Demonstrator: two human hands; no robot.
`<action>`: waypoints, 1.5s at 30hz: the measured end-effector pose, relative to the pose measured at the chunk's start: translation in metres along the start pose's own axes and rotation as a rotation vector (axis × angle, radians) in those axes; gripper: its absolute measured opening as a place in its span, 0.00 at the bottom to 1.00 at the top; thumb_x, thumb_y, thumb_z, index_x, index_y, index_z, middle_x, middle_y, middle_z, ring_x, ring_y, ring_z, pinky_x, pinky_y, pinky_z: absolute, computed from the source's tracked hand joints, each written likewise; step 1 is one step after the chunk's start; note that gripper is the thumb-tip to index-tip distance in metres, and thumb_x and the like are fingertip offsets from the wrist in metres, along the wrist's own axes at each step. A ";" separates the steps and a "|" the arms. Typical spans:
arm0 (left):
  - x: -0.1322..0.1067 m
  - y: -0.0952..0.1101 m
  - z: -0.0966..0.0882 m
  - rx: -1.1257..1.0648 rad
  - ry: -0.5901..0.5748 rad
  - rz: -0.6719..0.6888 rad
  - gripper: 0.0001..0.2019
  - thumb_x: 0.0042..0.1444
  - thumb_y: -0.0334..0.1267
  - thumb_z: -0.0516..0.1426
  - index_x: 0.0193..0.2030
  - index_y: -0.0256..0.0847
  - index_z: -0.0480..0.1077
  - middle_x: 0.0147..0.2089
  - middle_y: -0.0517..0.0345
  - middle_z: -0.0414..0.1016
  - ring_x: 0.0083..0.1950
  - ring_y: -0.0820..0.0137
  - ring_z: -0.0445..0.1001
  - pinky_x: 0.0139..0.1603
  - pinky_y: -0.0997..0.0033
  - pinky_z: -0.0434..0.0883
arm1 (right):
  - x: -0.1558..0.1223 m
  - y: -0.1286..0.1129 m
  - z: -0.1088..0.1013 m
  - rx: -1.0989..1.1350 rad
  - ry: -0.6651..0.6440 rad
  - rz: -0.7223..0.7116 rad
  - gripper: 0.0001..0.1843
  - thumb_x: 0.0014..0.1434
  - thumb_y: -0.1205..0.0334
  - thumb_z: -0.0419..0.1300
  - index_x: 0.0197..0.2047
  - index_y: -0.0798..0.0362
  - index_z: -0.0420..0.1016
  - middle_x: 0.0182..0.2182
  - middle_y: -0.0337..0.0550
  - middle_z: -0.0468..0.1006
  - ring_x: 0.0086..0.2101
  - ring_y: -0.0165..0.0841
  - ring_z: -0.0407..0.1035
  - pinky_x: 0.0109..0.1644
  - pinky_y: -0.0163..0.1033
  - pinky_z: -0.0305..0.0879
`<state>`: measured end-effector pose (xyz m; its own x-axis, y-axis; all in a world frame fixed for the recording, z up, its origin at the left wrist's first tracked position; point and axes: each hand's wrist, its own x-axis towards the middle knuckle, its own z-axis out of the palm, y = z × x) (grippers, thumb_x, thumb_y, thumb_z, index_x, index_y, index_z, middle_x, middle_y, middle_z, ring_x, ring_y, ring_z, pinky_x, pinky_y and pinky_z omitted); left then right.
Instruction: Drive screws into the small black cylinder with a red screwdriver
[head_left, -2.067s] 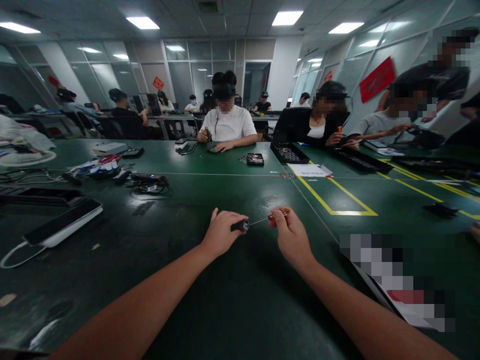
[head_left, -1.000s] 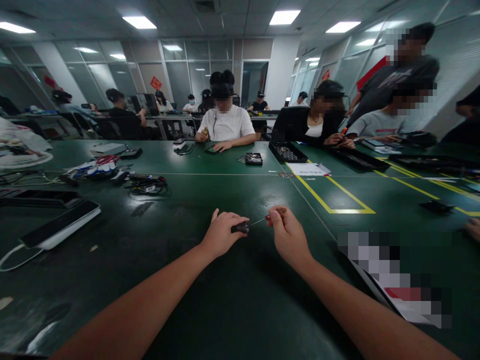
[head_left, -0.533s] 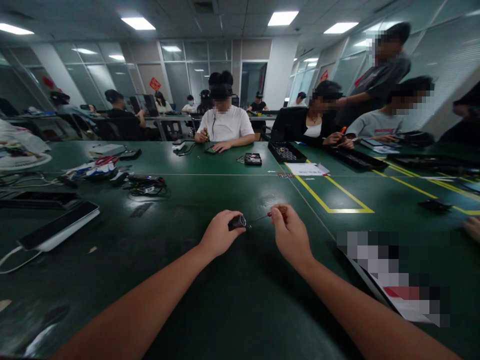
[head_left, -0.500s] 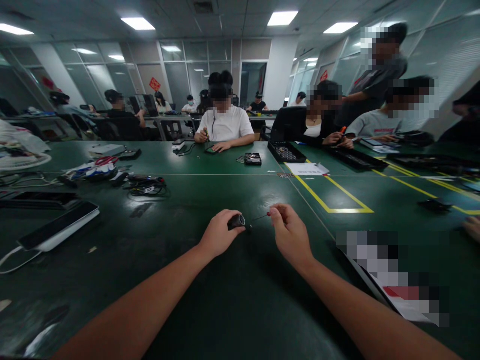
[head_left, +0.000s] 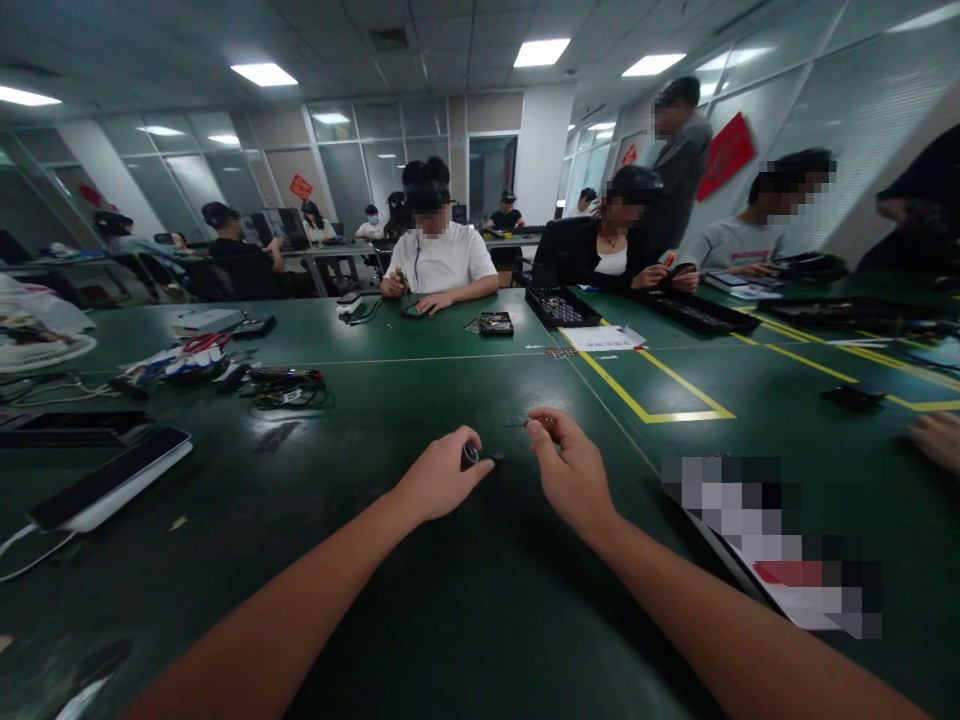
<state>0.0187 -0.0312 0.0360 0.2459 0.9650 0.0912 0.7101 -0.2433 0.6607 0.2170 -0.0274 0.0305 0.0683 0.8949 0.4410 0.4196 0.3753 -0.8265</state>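
Note:
My left hand (head_left: 435, 478) is closed around a dark cylindrical object (head_left: 469, 455), its round end with a lighter rim facing right. By the left thumb tip sits a small dark piece (head_left: 498, 458); whether it is joined to the cylinder I cannot tell. Opposite, my right hand (head_left: 571, 468) pinches a thin screwdriver (head_left: 517, 425) whose slim shaft points left, a short way from the cylinder. Most of the screwdriver's handle is hidden by the fingers. Both hands are just above the green table (head_left: 420, 640).
A tangle of black cables (head_left: 289, 388) and a long black-and-white device (head_left: 112, 480) lie to the left. Papers (head_left: 795, 590) are by my right forearm. Farther back are a black parts tray (head_left: 562, 307) and a small opened device (head_left: 496, 323). Co-workers sit across the table.
The cylinder has turned within my left hand and shows less of its side. My right hand and the screwdriver have shifted slightly up and away from it. The camera view has tilted a little.

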 end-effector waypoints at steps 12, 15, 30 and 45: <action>0.032 0.006 0.023 0.382 -0.150 0.090 0.17 0.60 0.44 0.60 0.55 0.45 0.74 0.48 0.47 0.78 0.48 0.53 0.77 0.47 0.57 0.74 | -0.002 -0.003 -0.001 0.014 -0.013 -0.009 0.17 0.66 0.49 0.53 0.48 0.50 0.75 0.35 0.43 0.80 0.34 0.38 0.73 0.41 0.43 0.66; 0.039 0.005 0.022 0.417 -0.202 0.130 0.10 0.61 0.42 0.59 0.47 0.47 0.77 0.44 0.51 0.79 0.46 0.55 0.78 0.46 0.59 0.74 | -0.002 -0.003 0.000 0.020 -0.024 -0.012 0.16 0.66 0.49 0.54 0.48 0.50 0.75 0.36 0.43 0.80 0.34 0.38 0.73 0.41 0.43 0.66; -0.002 -0.075 -0.074 -0.130 -0.086 -0.269 0.22 0.56 0.57 0.57 0.43 0.40 0.77 0.34 0.54 0.76 0.27 0.70 0.68 0.27 0.73 0.62 | -0.002 -0.002 -0.001 0.048 -0.099 0.010 0.16 0.68 0.50 0.53 0.48 0.49 0.74 0.29 0.39 0.77 0.30 0.35 0.71 0.34 0.39 0.63; -0.145 -0.119 -0.189 -0.800 0.832 -0.699 0.03 0.54 0.37 0.56 0.35 0.41 0.68 0.27 0.63 0.64 0.26 0.74 0.60 0.26 0.78 0.64 | -0.001 0.004 0.003 0.046 -0.139 0.022 0.16 0.67 0.50 0.52 0.48 0.50 0.74 0.30 0.39 0.76 0.30 0.34 0.71 0.36 0.39 0.63</action>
<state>-0.2258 -0.1233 0.0845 -0.6791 0.7041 -0.2077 -0.1251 0.1678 0.9779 0.2156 -0.0265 0.0257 -0.0504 0.9267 0.3724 0.3776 0.3629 -0.8519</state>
